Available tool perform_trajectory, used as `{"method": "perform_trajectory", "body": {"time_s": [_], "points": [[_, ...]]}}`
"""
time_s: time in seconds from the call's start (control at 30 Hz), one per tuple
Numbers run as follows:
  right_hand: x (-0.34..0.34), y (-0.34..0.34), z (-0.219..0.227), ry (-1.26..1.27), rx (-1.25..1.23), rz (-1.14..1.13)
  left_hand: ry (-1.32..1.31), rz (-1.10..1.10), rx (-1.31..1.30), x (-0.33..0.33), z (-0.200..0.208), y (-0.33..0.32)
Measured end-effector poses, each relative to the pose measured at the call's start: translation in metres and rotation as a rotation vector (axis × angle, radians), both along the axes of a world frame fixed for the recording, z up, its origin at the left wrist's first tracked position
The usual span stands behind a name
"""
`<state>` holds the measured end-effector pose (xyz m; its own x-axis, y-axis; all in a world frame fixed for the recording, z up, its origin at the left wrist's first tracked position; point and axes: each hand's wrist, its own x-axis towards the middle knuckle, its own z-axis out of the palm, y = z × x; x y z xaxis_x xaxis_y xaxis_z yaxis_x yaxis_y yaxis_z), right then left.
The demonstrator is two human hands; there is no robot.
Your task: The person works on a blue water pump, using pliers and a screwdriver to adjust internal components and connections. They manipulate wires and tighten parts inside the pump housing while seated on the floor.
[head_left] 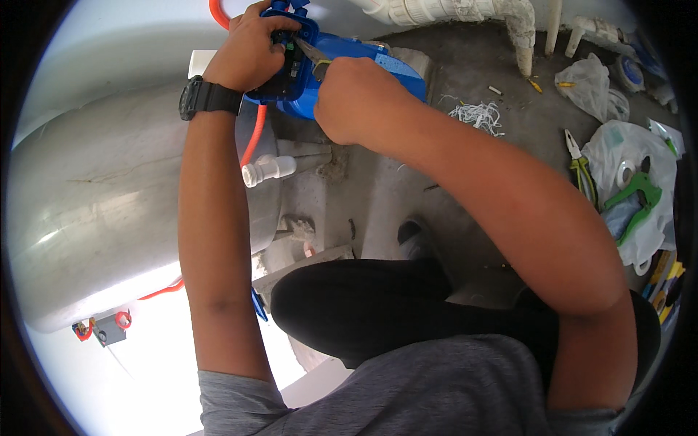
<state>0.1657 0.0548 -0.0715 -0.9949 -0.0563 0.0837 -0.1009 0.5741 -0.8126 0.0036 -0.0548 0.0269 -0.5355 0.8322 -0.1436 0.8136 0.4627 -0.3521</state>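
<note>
A blue open box (299, 86) with a dark inside and small green parts sits against a larger blue housing (338, 47) at the top. Over the box's left side lies my left hand (249, 49), wearing a black watch. It grips the box, its index finger and thumb reaching over the opening; other fingers are hidden. My right hand (358, 98) is closed round a pair of pliers (311, 51) with grey jaws and a yellow-and-black handle. The jaws point into the box, close to my left fingers; what they touch is too small to tell.
A large metal tank (138, 182) fills the left. Orange tubing (254, 136) runs beside a white fitting (269, 170). White pipes (451, 10) cross the top. To the right lie white string scraps (480, 116), other pliers (579, 163), a green pipe cutter (640, 196) and plastic bags (585, 80).
</note>
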Motion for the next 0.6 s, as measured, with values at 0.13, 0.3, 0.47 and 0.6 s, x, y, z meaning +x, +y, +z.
{"method": "perform_trajectory", "body": {"time_s": [0.13, 0.3, 0.47, 0.6], "points": [[-0.004, 0.005, 0.002, 0.006, 0.085, 0.105, -0.046, -0.014, 0.004, -0.003, 0.001, 0.002], [-0.007, 0.008, 0.003, -0.011, 0.066, 0.131, -0.032, -0.011, 0.001, -0.004, 0.0, 0.0], [-0.006, -0.006, 0.0, -0.028, -0.02, 0.059, -0.038, -0.015, 0.011, -0.003, 0.001, -0.002], [-0.006, -0.013, -0.002, -0.094, -0.13, -0.031, -0.061, 0.009, 0.028, -0.004, 0.0, -0.002]]}}
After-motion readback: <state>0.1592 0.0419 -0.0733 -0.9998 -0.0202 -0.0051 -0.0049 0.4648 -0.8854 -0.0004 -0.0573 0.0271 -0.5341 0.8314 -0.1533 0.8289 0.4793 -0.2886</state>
